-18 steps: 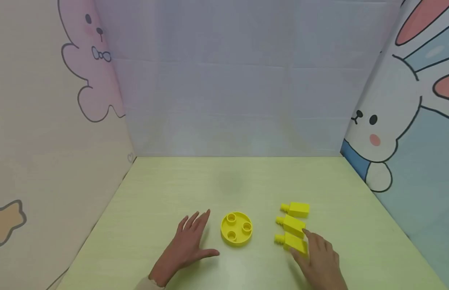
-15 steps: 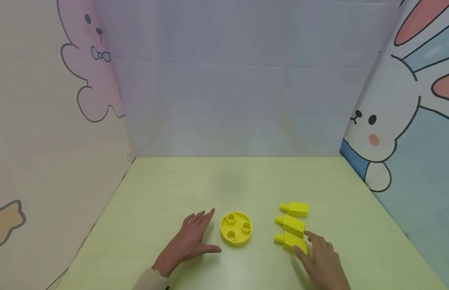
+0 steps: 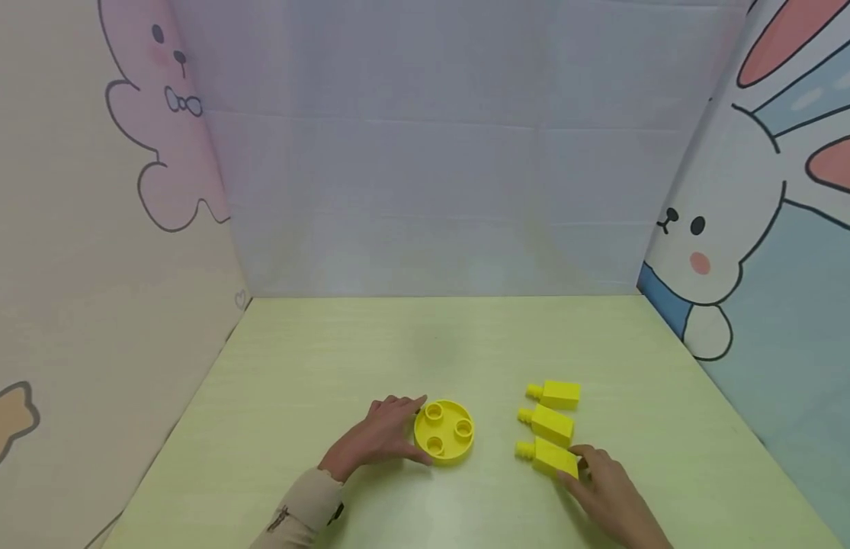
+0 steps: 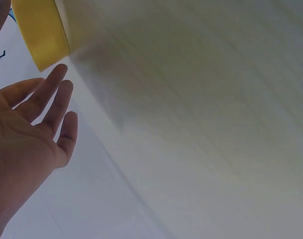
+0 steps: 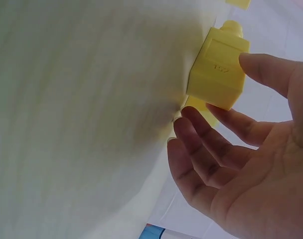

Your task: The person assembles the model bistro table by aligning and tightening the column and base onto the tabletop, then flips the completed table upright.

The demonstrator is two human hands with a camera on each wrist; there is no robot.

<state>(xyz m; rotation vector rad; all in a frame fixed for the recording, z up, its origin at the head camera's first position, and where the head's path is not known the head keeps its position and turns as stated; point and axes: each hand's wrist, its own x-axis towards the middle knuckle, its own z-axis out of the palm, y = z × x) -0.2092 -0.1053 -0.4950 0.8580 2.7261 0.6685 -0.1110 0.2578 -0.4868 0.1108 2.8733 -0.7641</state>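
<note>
On the table lies a round yellow disc [image 3: 453, 446] with a raised rim and three round sockets. My left hand [image 3: 380, 435] is at its left side, index finger near the far rim and thumb near the front rim; in the left wrist view the fingers are spread beside the disc [image 4: 42, 32]. At the right, my right hand [image 3: 613, 488] pinches the end of the nearest yellow block with a ridged peg [image 3: 551, 457] between thumb and index finger. The right wrist view shows that block [image 5: 219, 67] on the table, with the other fingers loosely bent.
Two similar yellow blocks lie behind the pinched one, the middle block [image 3: 553, 425] and the far block [image 3: 560, 395], pegs pointing left. The pale table [image 3: 315, 343] meets a plain back curtain [image 3: 431, 191] and cartoon-printed side sheets.
My left hand has moved right, up to the disc. The right hand has drawn back slightly to the right end of the nearest block. The view has shifted slightly.
</note>
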